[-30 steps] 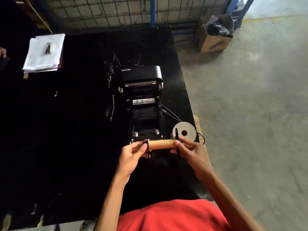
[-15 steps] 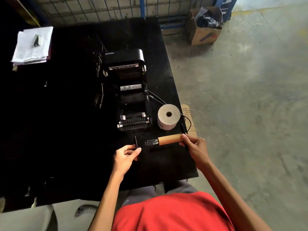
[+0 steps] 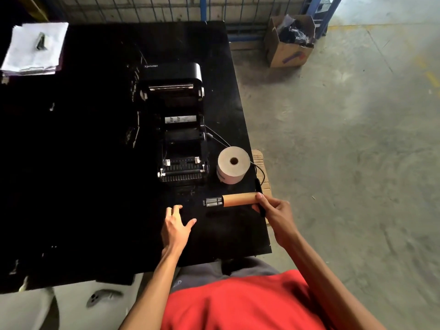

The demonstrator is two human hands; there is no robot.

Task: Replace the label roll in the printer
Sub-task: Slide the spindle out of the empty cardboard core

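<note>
Empty core held at lower centre, beside the open printer

On the black counter (image 3: 95,163) the printer (image 3: 177,129) stands open at centre, the new label roll (image 3: 233,165) just right of it. The right hand (image 3: 273,210) grips the brown cardboard core's (image 3: 239,199) right end; the left hand (image 3: 177,225) is spread, empty, fingers on the counter.

Left hand (image 3: 177,221) flat and spread, fingers splayed, palm down, arm extended forward; right hand (image 3: 273,208) curled in a grip, thumb on top, forearm angled inward.
</note>
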